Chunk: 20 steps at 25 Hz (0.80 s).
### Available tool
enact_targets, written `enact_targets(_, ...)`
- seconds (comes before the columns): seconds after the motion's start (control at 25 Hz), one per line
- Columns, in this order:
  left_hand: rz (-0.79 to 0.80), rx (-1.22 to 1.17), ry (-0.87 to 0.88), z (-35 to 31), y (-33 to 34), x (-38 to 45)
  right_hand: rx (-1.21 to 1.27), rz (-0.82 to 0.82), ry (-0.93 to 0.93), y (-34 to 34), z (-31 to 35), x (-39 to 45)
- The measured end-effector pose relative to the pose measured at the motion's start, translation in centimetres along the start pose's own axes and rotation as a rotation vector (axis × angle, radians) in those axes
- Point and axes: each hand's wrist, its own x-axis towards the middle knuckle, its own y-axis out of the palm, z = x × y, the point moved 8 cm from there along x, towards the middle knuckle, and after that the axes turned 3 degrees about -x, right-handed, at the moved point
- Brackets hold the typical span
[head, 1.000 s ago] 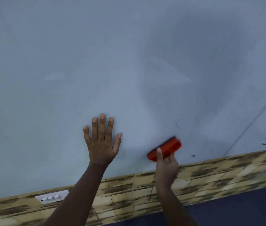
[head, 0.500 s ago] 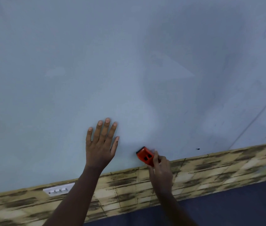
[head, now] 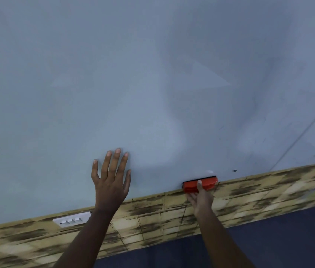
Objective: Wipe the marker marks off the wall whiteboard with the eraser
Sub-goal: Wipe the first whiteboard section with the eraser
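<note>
- right hand (head: 201, 196) clamped on the orange eraser (head: 200, 184), thumb over its back, other fingers curled underneath.
- eraser pressed flat against the very bottom edge of the whiteboard (head: 152, 74), directly above the right wrist and well to the right of the left hand.
- left hand (head: 111, 180) spread flat, fingers straight and slightly apart, palm braced on the board; nothing held.
- hands well apart, both low on the board.
- above and between the hands: mostly clean, pale surface, only hazy smears and reflections.
- up and right of the eraser hand: a few faint dark flecks and a thin short stroke (head: 221, 127), probably leftover marker, too small to be sure.
- far right of the eraser hand: a long thin diagonal line (head: 307, 124), seemingly a panel seam rather than ink, plus two small screw heads.
- below both hands: a yellow-brown patterned strip (head: 152, 213), with a white switch plate (head: 71, 219) just left of the left forearm.
- judged nearly finished: bulk wiped, lower edge in hand, faint specks to the right left to do.
</note>
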Motion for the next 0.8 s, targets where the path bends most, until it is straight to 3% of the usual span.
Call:
enact_targets(0.08,-0.025,-0.048,-0.058,-0.9,-0.5,0.5,-0.015,0.035,0.042,0.6,-1.1,-0.9)
enact_targets(0.16,-0.036,-0.085,-0.029,-2.3,-0.9,1.7,-0.054,-0.053,-0.069,0.5,1.3,-1.6)
enact_targets(0.28,-0.078,-0.092,0.058,-5.0,-1.4,5.6,-0.182,-0.225,-0.531,1.8,9.9,-5.0)
enact_targets(0.4,-0.160,-0.117,0.030,-7.3,-2.1,11.2,-0.314,-0.146,-1.017,6.7,15.3,-13.0)
enact_targets(0.52,-0.197,-0.134,-0.003,-8.6,-2.5,14.8,-0.590,-0.100,-1.266,10.0,14.8,-17.7)
enact_targets(0.64,-0.212,-0.108,-0.008,-9.1,-2.6,16.2,-0.649,-0.107,-1.310,9.0,16.8,-16.9)
enact_targets(0.8,-0.264,-0.090,0.019,-10.3,-2.8,19.6,-0.274,-0.177,-0.930,3.4,19.8,-10.4)
